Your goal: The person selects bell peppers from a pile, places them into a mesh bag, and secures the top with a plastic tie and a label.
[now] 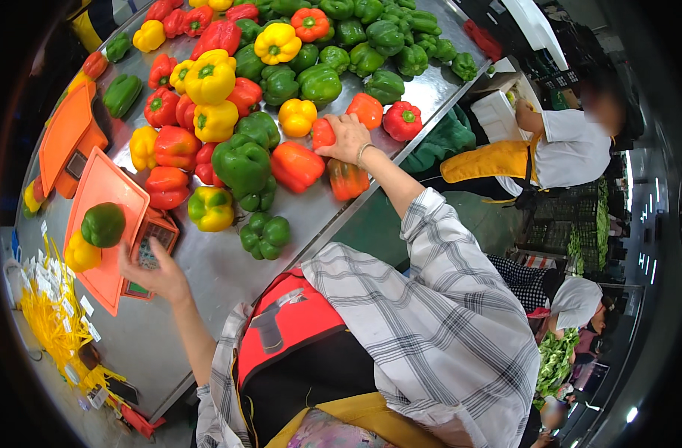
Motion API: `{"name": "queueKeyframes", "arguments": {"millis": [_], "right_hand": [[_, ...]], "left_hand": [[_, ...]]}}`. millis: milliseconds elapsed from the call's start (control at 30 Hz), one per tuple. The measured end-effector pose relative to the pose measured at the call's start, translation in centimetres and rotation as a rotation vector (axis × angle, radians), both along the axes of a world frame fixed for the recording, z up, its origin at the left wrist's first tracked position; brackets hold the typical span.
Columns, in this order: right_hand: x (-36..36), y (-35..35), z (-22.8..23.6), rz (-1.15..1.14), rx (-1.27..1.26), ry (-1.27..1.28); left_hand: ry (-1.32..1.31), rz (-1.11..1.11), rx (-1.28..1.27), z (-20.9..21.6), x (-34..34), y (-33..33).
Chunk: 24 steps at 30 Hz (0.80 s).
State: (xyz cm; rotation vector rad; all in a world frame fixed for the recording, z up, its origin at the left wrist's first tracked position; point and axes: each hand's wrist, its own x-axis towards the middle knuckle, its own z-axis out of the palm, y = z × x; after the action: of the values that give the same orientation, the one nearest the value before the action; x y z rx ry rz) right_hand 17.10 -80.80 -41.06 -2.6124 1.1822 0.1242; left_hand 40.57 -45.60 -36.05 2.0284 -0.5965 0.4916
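Note:
My right hand reaches into the peppers and grips a red bell pepper, partly hidden under the fingers. Around it lie an orange-red pepper, a red-green pepper, a yellow pepper and another orange-red pepper. Over the keypad of an orange scale, my left hand is open and holds nothing, its fingers apart. The scale's orange tray bears a green bell pepper and a yellow bell pepper.
A second orange scale stands farther off at the left. Green peppers pile up at the far side of the metal table. Yellow ties with white tags lie at the near left. Beyond the right edge, a person in a yellow apron stands.

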Motion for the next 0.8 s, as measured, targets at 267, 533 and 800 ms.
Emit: {"name": "queueKeyframes", "arguments": {"millis": [267, 533, 800], "right_hand": [[-3.6, -3.7, 2.3, -0.153, -0.261, -0.275], [-2.4, -8.3, -0.9, 0.069, -0.273, -0.282], [-2.4, -1.2, 8.1, -0.329, 1.132, -1.102]], "left_hand": [[0.123, -0.278, 0.103, -1.2, -5.7, 1.1], [0.342, -0.431, 0.123, -2.0, -10.4, 2.2], [0.276, -0.524, 0.01, 0.7, -11.0, 2.8]]}}
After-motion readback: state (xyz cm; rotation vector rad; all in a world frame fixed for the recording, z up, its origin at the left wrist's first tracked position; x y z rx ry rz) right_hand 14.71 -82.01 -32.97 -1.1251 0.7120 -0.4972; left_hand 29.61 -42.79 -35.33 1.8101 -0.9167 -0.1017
